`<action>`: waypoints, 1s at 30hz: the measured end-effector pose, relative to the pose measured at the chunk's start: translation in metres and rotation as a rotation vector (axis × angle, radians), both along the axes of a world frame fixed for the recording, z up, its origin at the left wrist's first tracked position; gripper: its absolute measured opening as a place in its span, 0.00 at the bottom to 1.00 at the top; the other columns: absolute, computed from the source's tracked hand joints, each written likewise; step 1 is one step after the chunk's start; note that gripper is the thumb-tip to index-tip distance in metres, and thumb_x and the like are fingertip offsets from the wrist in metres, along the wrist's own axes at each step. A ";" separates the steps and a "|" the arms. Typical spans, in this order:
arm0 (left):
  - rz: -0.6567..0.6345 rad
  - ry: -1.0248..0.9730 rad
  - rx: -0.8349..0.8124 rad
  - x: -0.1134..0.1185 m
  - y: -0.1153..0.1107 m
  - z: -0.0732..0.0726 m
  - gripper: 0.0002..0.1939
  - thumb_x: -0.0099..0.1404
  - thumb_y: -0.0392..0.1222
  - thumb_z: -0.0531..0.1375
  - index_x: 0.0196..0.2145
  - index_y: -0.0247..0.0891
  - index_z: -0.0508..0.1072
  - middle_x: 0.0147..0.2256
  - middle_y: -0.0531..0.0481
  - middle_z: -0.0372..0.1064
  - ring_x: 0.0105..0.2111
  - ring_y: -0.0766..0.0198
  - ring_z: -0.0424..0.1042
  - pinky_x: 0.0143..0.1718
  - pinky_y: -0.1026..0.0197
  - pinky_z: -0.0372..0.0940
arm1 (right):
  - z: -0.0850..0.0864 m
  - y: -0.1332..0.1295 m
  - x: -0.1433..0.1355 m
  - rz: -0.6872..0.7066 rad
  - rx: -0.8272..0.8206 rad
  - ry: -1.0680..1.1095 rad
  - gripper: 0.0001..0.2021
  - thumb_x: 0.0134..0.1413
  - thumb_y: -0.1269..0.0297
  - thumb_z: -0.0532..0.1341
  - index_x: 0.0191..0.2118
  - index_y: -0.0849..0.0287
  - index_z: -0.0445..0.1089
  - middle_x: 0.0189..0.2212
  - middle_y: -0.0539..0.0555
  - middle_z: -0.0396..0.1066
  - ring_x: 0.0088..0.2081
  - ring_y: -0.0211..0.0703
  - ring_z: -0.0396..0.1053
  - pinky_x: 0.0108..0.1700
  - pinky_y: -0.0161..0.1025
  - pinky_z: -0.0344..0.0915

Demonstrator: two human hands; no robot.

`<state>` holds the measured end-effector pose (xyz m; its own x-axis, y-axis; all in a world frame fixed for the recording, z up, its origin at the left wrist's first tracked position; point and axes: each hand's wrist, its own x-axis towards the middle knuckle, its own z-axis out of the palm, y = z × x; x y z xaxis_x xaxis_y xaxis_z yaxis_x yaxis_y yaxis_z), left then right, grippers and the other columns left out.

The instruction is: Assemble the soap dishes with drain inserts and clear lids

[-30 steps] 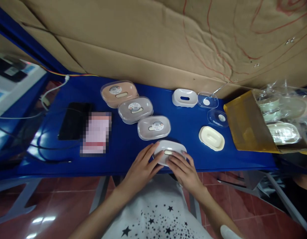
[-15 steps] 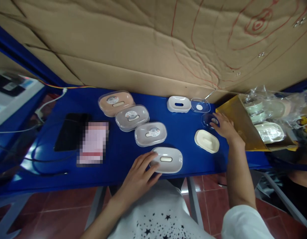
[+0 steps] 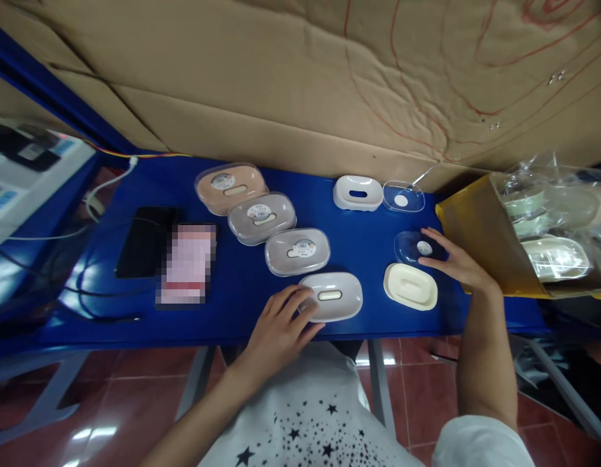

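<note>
Fingers of my left hand (image 3: 281, 327) wrap the left end of a pale grey oval soap dish (image 3: 332, 305) near the table's front edge. This dish has a cream insert in its slot. To the right, my right hand (image 3: 463, 263) is spread, fingers and thumb around the right end of a clear oval lid (image 3: 410, 248) with a round label. Whether they touch the lid I cannot tell. Just in front of that lid lies a cream oval tray piece (image 3: 410, 287). Farther back sit a white slotted base (image 3: 357, 193) and another clear lid (image 3: 411, 200).
Lidded, labelled dishes line the left: one peach (image 3: 227, 194), two grey (image 3: 261, 224), (image 3: 285, 259). Beyond them lie a phone (image 3: 186, 266) and a black object (image 3: 142, 243). An open carton (image 3: 480, 233) with bagged dishes stands right. Cardboard (image 3: 281, 97) walls the back.
My right hand has drawn back slightly and spread wider, baring the clear lid's label. My left hand stays at the grey dish. The whole view has shifted a little.
</note>
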<state>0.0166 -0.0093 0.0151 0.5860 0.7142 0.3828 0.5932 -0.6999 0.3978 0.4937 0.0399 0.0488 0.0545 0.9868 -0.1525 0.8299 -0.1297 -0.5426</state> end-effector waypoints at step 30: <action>-0.001 -0.280 -0.207 -0.018 0.003 -0.020 0.35 0.76 0.51 0.67 0.73 0.47 0.59 0.68 0.36 0.67 0.67 0.47 0.73 0.63 0.38 0.77 | -0.012 -0.071 -0.214 0.560 0.365 -0.205 0.39 0.71 0.51 0.67 0.80 0.45 0.53 0.77 0.64 0.57 0.76 0.67 0.58 0.70 0.68 0.68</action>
